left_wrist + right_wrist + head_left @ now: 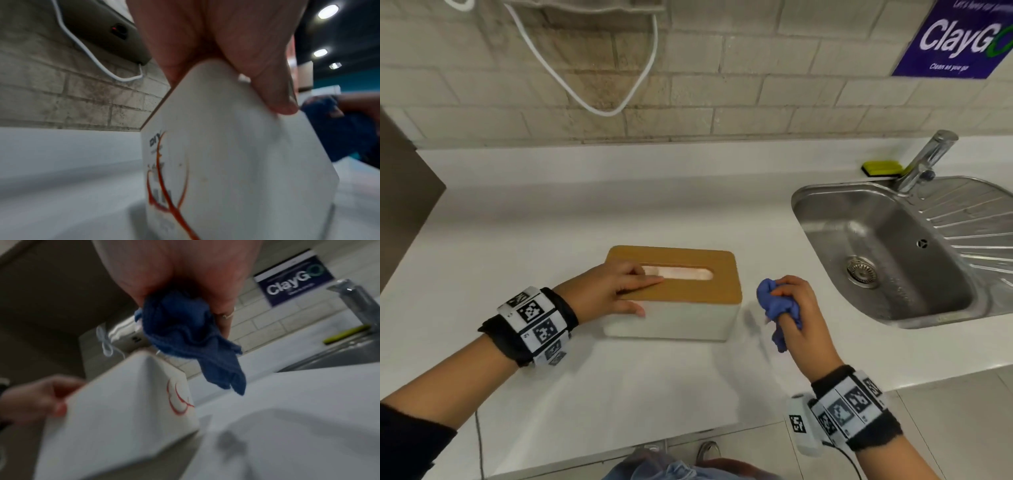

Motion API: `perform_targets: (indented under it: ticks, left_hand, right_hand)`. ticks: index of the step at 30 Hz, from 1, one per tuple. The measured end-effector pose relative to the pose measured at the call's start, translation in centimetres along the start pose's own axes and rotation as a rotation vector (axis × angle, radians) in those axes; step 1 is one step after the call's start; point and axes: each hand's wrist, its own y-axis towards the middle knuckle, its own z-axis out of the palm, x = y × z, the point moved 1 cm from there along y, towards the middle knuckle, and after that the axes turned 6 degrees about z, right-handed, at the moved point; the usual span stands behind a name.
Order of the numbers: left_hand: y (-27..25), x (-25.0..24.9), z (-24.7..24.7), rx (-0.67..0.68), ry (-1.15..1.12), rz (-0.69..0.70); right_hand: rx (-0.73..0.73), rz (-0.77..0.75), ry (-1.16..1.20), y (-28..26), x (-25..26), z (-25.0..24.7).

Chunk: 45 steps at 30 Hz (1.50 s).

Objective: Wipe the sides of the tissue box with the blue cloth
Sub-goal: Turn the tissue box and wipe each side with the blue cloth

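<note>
The tissue box (681,322), white with a wooden lid, stands on the white counter (551,212). My left hand (609,291) holds its left end, fingers flat on the lid and thumb on the front wall. The left wrist view shows the thumb (273,91) against the box's (216,154) white side. My right hand (799,308) grips the bunched blue cloth (774,305) just right of the box, a small gap away from its right end. In the right wrist view the cloth (185,337) hangs from my fingers above the box's (123,410) corner.
A steel sink (808,205) with a tap (928,157) lies at the right, and a yellow sponge (881,168) sits behind it. A white cable (585,85) hangs on the brick wall. A dark panel (400,205) borders the counter's left side.
</note>
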Motion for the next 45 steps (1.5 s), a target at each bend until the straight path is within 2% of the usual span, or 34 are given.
perform_targets:
  ticks: [2,3,5,7,13,16,18,22,25,28,30,32,35,39,42,45]
  left_hand:
    - [-0.9,0.4,0.1,0.058,0.098,-0.033]
    - [-1.3,0.6,0.1,0.058,0.133,-0.067]
    - [-2.0,0.5,0.2,-0.007,0.204,-0.104]
    - [-2.2,-0.7,0.8,-0.099,0.261,-0.093]
    - [1.9,-8.6,7.2,-0.213,0.290,-0.183]
    - [4.4,-9.6,8.6,-0.292,0.342,-0.284]
    - [4.9,-9.7,8.5,-0.324,0.348,-0.284]
    - [3.1,-9.5,6.1,-0.454,0.258,-0.155]
    - [0.9,-8.9,2.4,-0.516,0.000,-0.082]
    - [-0.7,-7.5,-0.5,-0.584,-0.289,-0.047]
    - [-1.3,-6.9,-1.7,-0.586,-0.454,-0.052]
    - [-1.6,-6.3,-2.5,-0.591,-0.550,-0.057]
    - [-1.7,-5.6,-3.6,-0.620,-0.655,-0.076]
    - [-1.4,-4.6,-4.5,-0.635,-0.714,-0.089]
    - [-1.2,-3.9,-4.7,-0.640,-0.713,-0.095]
    - [-1.1,-3.5,-4.7,-0.664,-0.754,-0.091]
  right_hand:
    - [-0.051,0.046,0.153,-0.6,0.5,0.2]
    - [-0.079,0.025,0.149,-0.8,0.6,0.3]
    - [-0.092,-0.056,0.112,-1.0,1.0,0.7]
    - [-0.085,-0.050,0.140,-1.1,1.1,1.0]
    - [-0.137,0.190,0.281,-0.2,1.0,1.6]
    - [-0.108,0.337,0.349,-0.2,1.0,1.8]
    - [-0.104,0.364,0.397,-0.2,1.0,1.8]
    - [-0.158,0.242,0.294,-0.3,1.9,1.8]
    - [-0.120,-0.018,0.213,-0.7,4.2,2.9]
    - [-0.103,-0.438,-0.201,-0.2,6.7,5.3]
    - [-0.044,-0.566,-0.380,0.5,7.5,7.9]
    - [-0.026,-0.534,-0.432,0.7,8.6,10.4]
    - [-0.067,-0.432,-0.389,1.2,9.6,12.8]
    - [-0.128,-0.430,-0.368,2.1,11.1,14.4]
    - [-0.167,-0.385,-0.259,3.1,11.6,15.0]
    - [-0.144,-0.448,-0.221,4.3,11.8,15.5]
